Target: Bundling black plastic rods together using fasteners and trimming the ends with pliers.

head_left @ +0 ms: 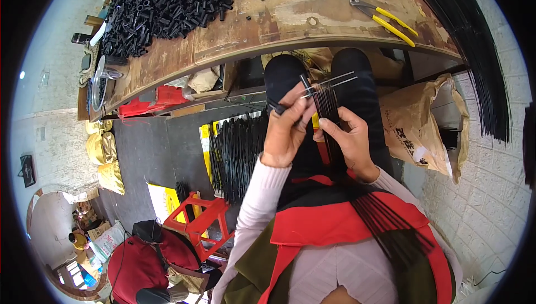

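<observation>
My left hand is closed, its fingers pinched around thin silvery rods that stick out to the right over my lap. Short black tube-like pieces show beside its fingertips; how they join the rods is unclear. In my right hand, thumb and fingers close on a bundle of thin black rods. The bundle's upper ends fan out next to my left fingertips, touching or crossing the silvery rods. Its lower part trails, blurred, across my red and black apron.
Ahead stands a wooden workbench with a heap of short black tubes and yellow-handled pliers. More black rods lie at left, near a red stool. A paper sack stands right. Another person sits lower left.
</observation>
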Demonstrator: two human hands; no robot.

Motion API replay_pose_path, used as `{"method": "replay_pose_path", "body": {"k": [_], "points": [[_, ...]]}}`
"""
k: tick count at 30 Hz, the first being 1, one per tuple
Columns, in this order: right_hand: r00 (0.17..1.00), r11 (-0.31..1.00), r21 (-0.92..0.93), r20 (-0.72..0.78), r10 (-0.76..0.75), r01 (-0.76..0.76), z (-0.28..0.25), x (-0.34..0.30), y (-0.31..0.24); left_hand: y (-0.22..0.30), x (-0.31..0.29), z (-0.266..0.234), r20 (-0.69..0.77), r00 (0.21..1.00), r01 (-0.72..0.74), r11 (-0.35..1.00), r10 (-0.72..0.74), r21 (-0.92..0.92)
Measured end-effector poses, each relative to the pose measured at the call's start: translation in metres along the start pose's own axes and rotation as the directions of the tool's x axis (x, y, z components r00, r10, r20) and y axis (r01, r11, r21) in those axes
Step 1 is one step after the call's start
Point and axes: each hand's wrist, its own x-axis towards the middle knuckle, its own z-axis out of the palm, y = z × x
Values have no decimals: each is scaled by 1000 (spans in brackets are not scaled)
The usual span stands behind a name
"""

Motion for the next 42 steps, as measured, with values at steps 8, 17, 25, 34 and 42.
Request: {"method": "replay_pose_path", "body": {"k": [8,17,25,34,42], "points": [[997,997,-67,53,48,-44,-2,6,-12,-2,-6,8,-61,984,-151,961,169,233],[996,996,-70,64,56,-52,-4,10,-21,4,-1,9,12,1000,-20,988,18,150],[997,998,-8,51,59,-59,-2,11,-24,2,2,11,22,1000,6,992,-9,126],[993,996,-36,86,79,-76,-5,13,-24,-2,4,8,22,1000,-11,994,9,107],[976,988,58,174,130,-142,-11,18,-24,4,4,5,50,996,71,994,-76,87]]}}
